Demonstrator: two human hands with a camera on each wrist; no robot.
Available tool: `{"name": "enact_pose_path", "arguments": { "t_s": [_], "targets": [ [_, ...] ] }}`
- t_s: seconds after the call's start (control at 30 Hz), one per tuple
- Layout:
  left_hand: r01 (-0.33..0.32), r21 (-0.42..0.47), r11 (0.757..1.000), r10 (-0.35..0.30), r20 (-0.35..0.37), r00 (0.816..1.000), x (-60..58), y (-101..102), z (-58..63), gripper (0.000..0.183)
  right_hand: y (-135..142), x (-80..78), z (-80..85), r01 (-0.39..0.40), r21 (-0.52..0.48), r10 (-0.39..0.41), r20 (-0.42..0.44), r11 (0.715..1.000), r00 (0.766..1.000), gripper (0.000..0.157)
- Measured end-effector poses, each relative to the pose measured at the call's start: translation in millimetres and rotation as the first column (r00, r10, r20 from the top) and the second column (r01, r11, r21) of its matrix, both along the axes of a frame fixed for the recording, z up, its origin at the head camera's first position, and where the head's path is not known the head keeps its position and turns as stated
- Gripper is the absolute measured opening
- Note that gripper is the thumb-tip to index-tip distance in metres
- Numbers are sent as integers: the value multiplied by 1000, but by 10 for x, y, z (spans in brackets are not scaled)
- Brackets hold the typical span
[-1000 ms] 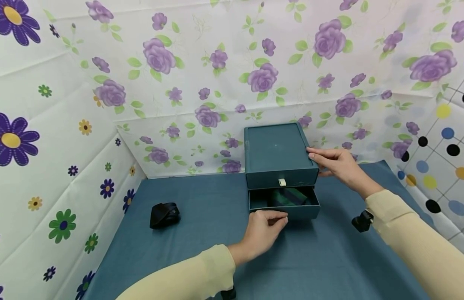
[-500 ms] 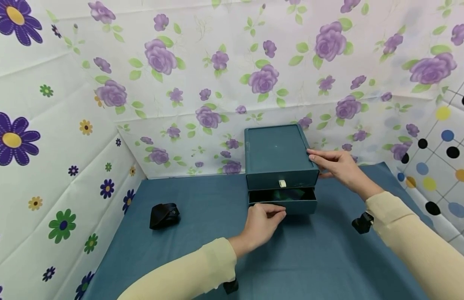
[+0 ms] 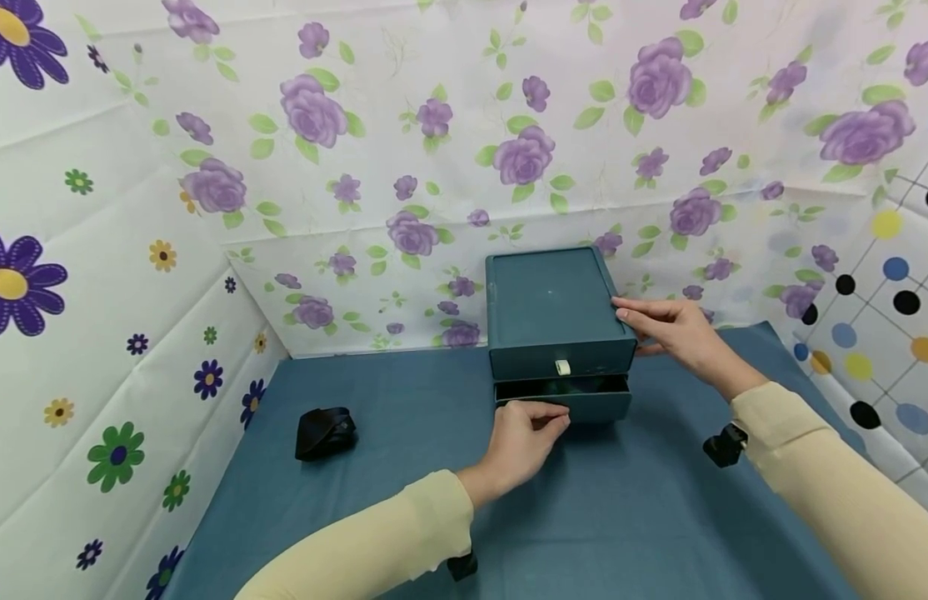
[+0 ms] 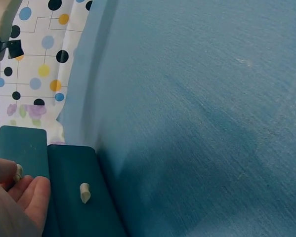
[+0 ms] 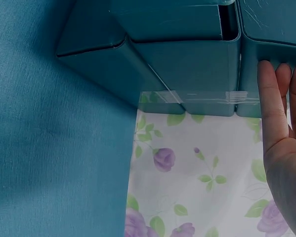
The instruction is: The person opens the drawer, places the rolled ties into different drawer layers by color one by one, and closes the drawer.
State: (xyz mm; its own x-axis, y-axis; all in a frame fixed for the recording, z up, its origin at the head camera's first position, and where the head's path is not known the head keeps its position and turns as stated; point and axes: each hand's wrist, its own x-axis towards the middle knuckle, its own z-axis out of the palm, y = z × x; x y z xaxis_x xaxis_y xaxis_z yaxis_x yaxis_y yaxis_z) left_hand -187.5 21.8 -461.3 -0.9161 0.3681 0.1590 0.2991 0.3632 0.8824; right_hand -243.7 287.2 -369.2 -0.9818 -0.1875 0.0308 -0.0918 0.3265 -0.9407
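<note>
Head view: teal drawer box at far side of blue tabletop, right of centre, against rose-print backdrop. Middle drawer partly out toward near side, dark gap showing above its front; dark green contents faintly visible inside, too dim to identify. Left hand at near side of box, thumb and finger pinching pale tab on that drawer front, per left wrist view. Just beside in same view, lowest drawer with second tab, untouched. Top drawer pushed in, cream tab facing near. Right hand at right side of box, fingers extended, tips touching side wall, nothing gripped. Right wrist view: three tiers side by side, clear tape across seams at far end. Black bundled item on left part of tabletop, well apart from both hands; exact kind unclear. Pale yellow sleeves on both arms, black wrist cameras strapped on below. Left, white flower-print panel; right, white dotted panel with grid lines.
</note>
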Motion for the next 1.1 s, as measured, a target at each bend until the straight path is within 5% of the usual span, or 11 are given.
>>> {"name": "enact_pose_path", "arguments": {
  "t_s": [0.4, 1.1],
  "targets": [
    [-16, 15, 1000, 16, 3, 1000, -43, 15, -47, 21, 98, -161, -194, 0, 14, 0, -29, 1000, 1000, 46],
    [-40, 14, 999, 40, -15, 999, -142, 65, -37, 21, -2, 2, 7, 11, 6, -12, 7, 1000, 1000, 46]
  ]
}}
